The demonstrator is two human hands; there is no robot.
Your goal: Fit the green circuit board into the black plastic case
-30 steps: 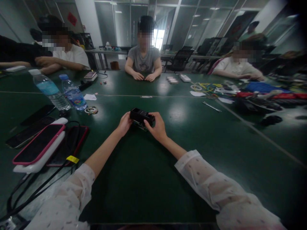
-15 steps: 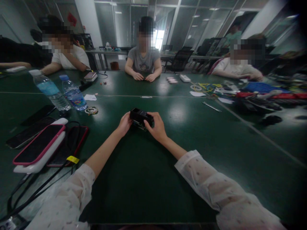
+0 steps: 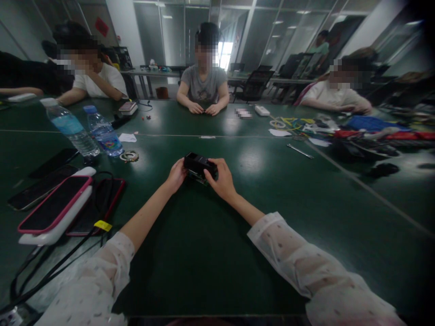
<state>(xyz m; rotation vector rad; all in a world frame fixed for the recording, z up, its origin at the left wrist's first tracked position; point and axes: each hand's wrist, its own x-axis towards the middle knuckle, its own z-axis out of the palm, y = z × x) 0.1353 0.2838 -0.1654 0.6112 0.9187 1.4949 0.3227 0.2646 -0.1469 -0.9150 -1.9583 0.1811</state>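
Left hand: the left hand (image 3: 176,175) has its grip clamped on the left end of a small black box-shaped plastic device (image 3: 200,165), fingers curled round it.
Right hand: the right hand (image 3: 221,181) has its grip clamped on the right end of the same device, thumb on the near side and fingers over the top.
Device: held between both hands just above the dark green glossy counter (image 3: 210,253), at the middle of the scene; something small and pale shows under its near edge, too small to make out.
Writing on device: none that can be read.
Sleeves: both forearms come out of white sheer dotted sleeves (image 3: 306,267) at the near edge.
Near left: a pink-edged phone lying on a white flat pack (image 3: 56,208), a red-edged dark phone (image 3: 98,203) just beside it, and a black cable carrying a small yellow tag (image 3: 103,225).
Far left: two clear plastic water bottles with blue labels (image 3: 84,129); the label print is too blurred to read.
Beside the bottles: a small ring-shaped roll (image 3: 129,156).
Far right: a thin metal tool (image 3: 300,151) and a heap of coloured wires and parts (image 3: 340,129).
Far side: a person in a grey T-shirt (image 3: 204,86), hands together on the counter.
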